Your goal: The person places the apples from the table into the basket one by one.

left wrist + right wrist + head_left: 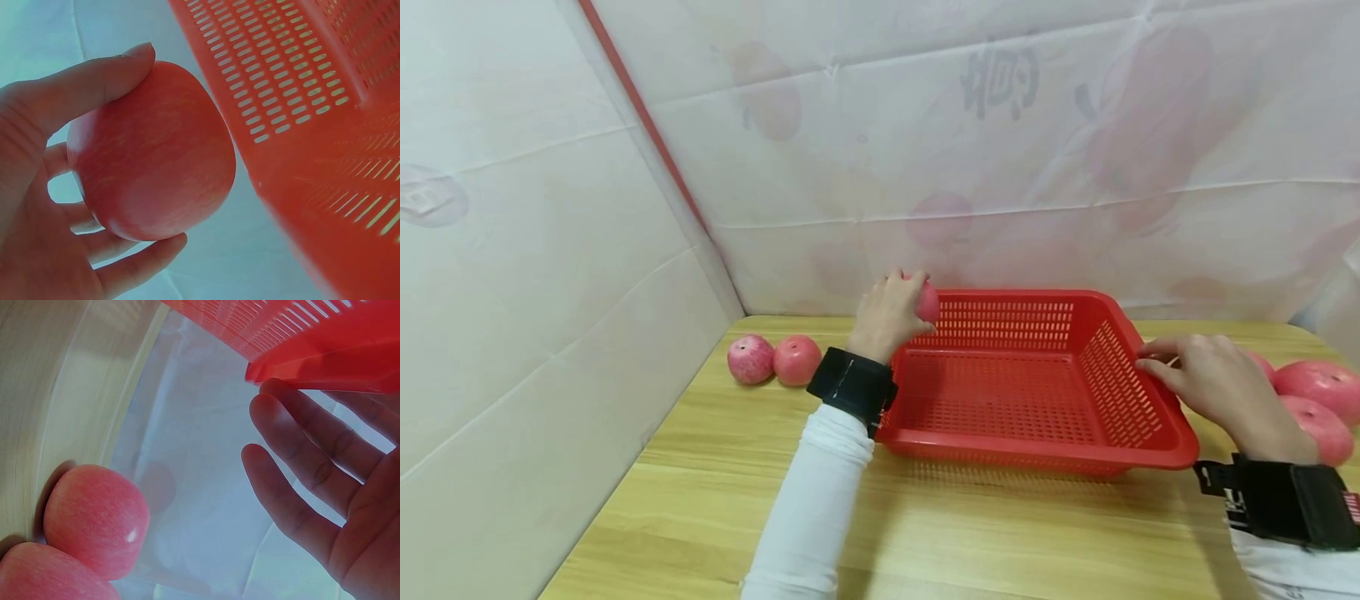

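Note:
My left hand (886,315) grips a red apple (153,153) just beyond the left rim of a red plastic basket (1037,450). In the left wrist view the thumb lies along one side of the apple and curled fingers support the other. The apple is apart from the slotted basket wall. At the basket's right rim, my right hand (1225,387) holds the edge with thumb and finger. Its other fingers (300,444) extend loosely below the rim in the right wrist view, where the thumb is hidden.
Two apples (797,360) sit side by side on the wooden table (700,500), left of the basket. Several more apples (1318,390) lie beside my right wrist. A pale printed sheet (865,167) hangs behind the table, and another covers the left side.

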